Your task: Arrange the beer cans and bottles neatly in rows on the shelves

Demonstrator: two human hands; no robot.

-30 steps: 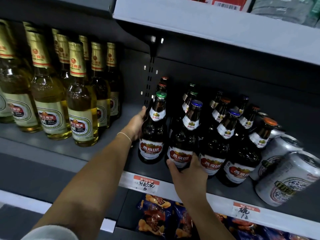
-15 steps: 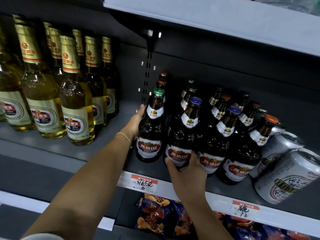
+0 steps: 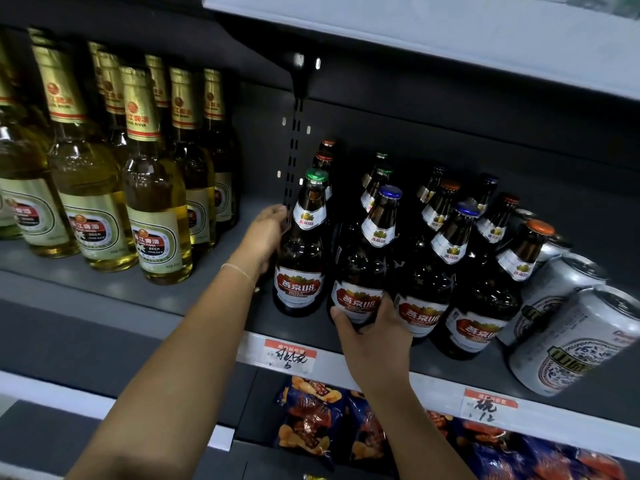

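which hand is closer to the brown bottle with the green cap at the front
Left. The left hand touches the green-capped bottle from its left side. The right hand grips the base of the neighbouring blue-capped bottle, one place to the right.

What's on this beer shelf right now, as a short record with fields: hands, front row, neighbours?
left hand: around the left side of the green-capped bottle
right hand: grips the base of the blue-capped bottle
front row: four dark bottles upright, caps green, blue, blue, orange
left neighbours: clear gold-foil bottles
right neighbours: silver cans
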